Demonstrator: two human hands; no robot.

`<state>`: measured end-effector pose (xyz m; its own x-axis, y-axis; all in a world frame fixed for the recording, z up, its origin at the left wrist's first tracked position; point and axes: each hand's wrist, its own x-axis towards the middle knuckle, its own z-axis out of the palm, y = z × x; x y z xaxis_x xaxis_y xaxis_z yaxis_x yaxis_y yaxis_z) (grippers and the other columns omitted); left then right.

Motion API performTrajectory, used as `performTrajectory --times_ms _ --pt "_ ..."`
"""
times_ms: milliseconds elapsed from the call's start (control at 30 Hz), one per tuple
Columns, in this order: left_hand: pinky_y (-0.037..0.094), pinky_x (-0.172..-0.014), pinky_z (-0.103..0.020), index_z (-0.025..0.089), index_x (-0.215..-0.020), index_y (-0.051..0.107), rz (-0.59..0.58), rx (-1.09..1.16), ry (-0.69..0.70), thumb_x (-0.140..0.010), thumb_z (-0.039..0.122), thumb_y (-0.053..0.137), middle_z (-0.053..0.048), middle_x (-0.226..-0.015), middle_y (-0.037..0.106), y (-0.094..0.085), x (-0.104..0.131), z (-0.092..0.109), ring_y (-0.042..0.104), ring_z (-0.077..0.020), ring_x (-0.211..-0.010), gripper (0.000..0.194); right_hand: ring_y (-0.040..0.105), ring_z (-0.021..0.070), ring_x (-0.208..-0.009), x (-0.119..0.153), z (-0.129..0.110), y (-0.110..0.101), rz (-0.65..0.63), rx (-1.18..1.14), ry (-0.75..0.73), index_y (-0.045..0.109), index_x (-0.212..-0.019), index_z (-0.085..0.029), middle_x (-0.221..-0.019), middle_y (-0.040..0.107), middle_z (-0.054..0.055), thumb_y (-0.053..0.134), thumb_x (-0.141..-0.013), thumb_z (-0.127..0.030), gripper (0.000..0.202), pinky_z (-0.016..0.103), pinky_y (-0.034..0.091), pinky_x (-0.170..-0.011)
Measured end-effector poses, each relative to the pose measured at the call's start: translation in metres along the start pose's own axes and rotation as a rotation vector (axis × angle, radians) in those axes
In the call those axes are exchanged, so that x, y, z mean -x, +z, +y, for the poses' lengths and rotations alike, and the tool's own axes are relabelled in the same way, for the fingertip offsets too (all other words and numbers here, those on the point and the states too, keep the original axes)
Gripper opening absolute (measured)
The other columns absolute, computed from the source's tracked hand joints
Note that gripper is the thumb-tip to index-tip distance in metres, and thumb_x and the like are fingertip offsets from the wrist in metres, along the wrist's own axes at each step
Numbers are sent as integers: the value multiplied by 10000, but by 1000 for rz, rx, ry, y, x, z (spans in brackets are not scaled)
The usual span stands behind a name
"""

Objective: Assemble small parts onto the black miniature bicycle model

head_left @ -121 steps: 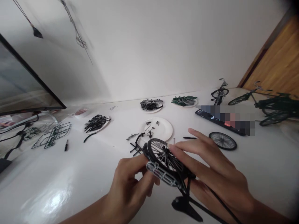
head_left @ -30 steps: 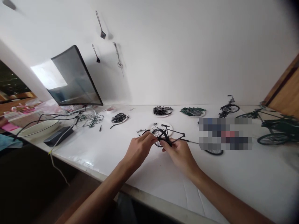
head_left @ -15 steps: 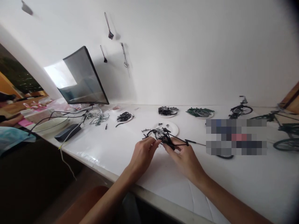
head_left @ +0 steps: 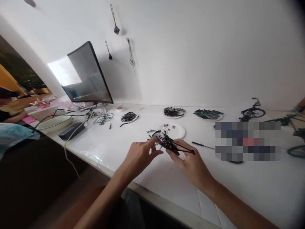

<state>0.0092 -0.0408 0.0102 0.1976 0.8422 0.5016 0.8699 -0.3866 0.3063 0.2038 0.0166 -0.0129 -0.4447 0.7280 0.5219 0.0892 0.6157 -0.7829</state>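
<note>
Over the near side of the white plate (head_left: 181, 133) is a small black model bicycle (head_left: 169, 144), tilted, with a spoked wheel towards the left. My right hand (head_left: 188, 159) is closed around its right part, thumb below and fingers behind. The fingers of my left hand (head_left: 140, 154) curl at the wheel, partly hidden by it, while the thumb sits lower with a gap between. A thin metal bit sticks out near that thumb. Several small dark parts lie on the plate and by its left rim. A black-handled screwdriver (head_left: 198, 144) rests to the right.
Along the back are plates of black parts (head_left: 130, 116), more black parts (head_left: 172, 111) and green parts (head_left: 207, 114). Model bicycles (head_left: 253, 112) stand at right beside a blurred patch. At left are a monitor (head_left: 90, 76), power adapter (head_left: 71, 131), bowl (head_left: 54, 123) and another person's arm.
My left thumb has parted from the fingers. The model bicycle has turned in my right hand, so its wheel is seen more edge-on. The view has shifted slightly.
</note>
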Motion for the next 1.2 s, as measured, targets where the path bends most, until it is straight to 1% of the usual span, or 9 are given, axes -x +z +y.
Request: performTrajectory --times_ms 67,167,300,533,667,733,933,1100,1200 --pt "411 -559 -224 228 -1149 624 -26 -56 46 -911 322 702 44 -721 705 -6 0 0 582 -92 -515 268 645 193 -1041 0 1 -1 -17 -8 -22 690 -1165 -255 -1096 692 25 613 -939 -206 244 331 491 -937" --pt "386 -549 -234 224 -1180 620 -25 -138 106 -970 340 619 27 -700 702 -8 2 1 599 -107 -530 240 648 191 -1042 0 1 -3 -31 -14 -42 681 -1179 -264 -1111 690 25 622 -937 -207 256 337 497 -941" --pt "348 -526 -239 194 -1203 596 -25 -208 144 -1017 358 530 15 -664 674 -4 7 -2 584 -119 -522 257 652 195 -1045 0 3 -3 -54 -10 -42 678 -1186 -264 -1092 691 31 622 -941 -208 257 342 500 -947" --pt "337 -503 -243 177 -1141 592 -62 -224 191 -1036 305 488 28 -651 627 0 9 -2 534 -107 -500 196 648 192 -1058 -1 4 -3 -110 5 -63 674 -1194 -272 -1077 678 26 608 -952 -205 259 340 500 -957" --pt "390 -544 -242 179 -1116 585 -3 -196 190 -1042 323 482 10 -734 665 1 12 -1 592 -108 -587 192 657 187 -1025 0 4 -5 -95 5 -50 680 -1158 -273 -1071 688 19 612 -951 -215 226 339 517 -931" --pt "402 -564 -248 181 -1075 583 39 -186 188 -1037 325 496 6 -767 675 3 14 -1 599 -109 -618 172 652 191 -1046 0 4 -5 -74 -10 -76 682 -1149 -279 -1102 690 22 627 -939 -203 230 347 519 -945" --pt "330 -543 -271 189 -862 532 131 -174 178 -1031 293 505 26 -683 603 4 24 5 469 -101 -546 200 649 202 -1079 1 1 -3 -45 -17 -148 686 -1166 -313 -1144 693 22 650 -918 -166 290 375 529 -968" --pt "324 -534 -273 199 -847 503 127 -165 175 -1028 277 511 39 -660 553 3 27 7 427 -99 -533 197 643 212 -1106 2 -2 -3 -72 -26 -125 684 -1179 -316 -1162 686 27 642 -921 -169 300 376 539 -967" --pt "323 -514 -258 198 -857 503 170 -166 152 -1012 291 547 50 -644 550 3 28 7 429 -87 -516 187 649 206 -1091 2 -2 -2 -73 5 -132 680 -1172 -314 -1151 689 24 643 -922 -172 289 365 539 -962"
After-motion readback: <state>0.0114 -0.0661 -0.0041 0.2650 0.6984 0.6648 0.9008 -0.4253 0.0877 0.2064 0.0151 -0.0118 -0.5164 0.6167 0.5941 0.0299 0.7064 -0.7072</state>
